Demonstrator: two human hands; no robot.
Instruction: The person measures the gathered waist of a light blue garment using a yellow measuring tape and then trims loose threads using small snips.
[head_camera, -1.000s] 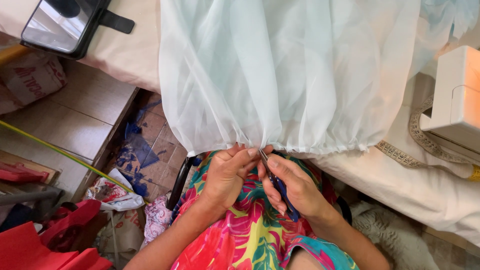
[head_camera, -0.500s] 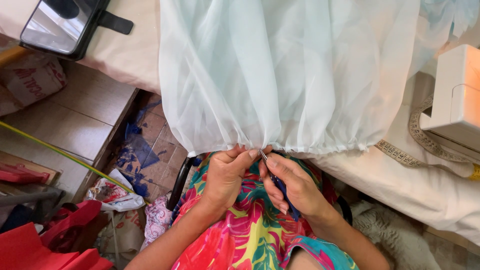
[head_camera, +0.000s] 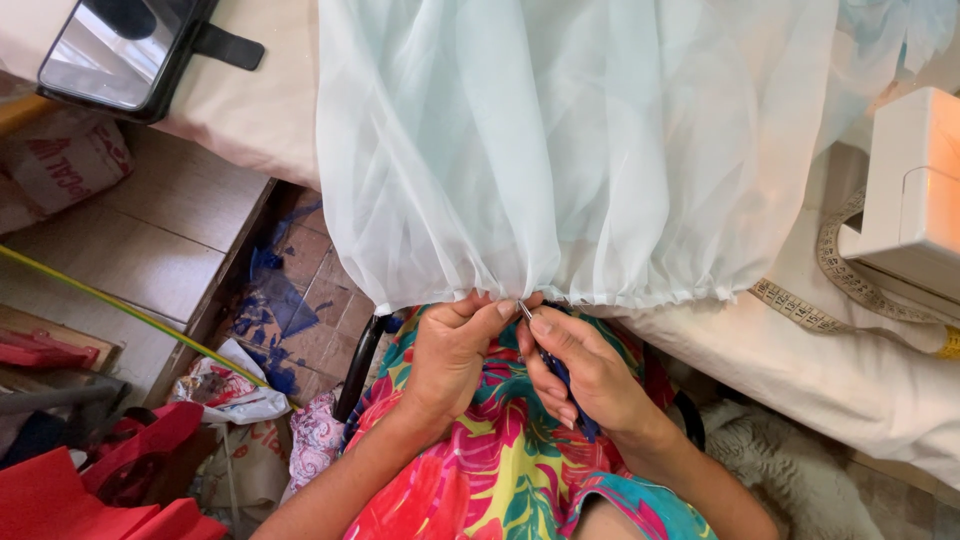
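Pale mint sheer gathered fabric (head_camera: 560, 150): left hand (head_camera: 455, 350) pinches its hem; right hand (head_camera: 585, 370) grips a small blue-handled metal-tipped tool (head_camera: 545, 345). Best to keep hem taut, tip shallow.

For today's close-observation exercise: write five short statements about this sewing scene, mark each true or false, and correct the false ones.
1. The left hand pinches the gathered edge of the pale sheer fabric. True.
2. The right hand holds a small tool with a blue handle whose metal tip meets the gathered edge. True.
3. The sheer fabric is bright red. False: it is a pale, see-through mint white.
4. A measuring tape lies on the table near the white sewing machine. True.
5. A phone lies in the person's lap. False: it lies at the table's far left corner, away from both hands.
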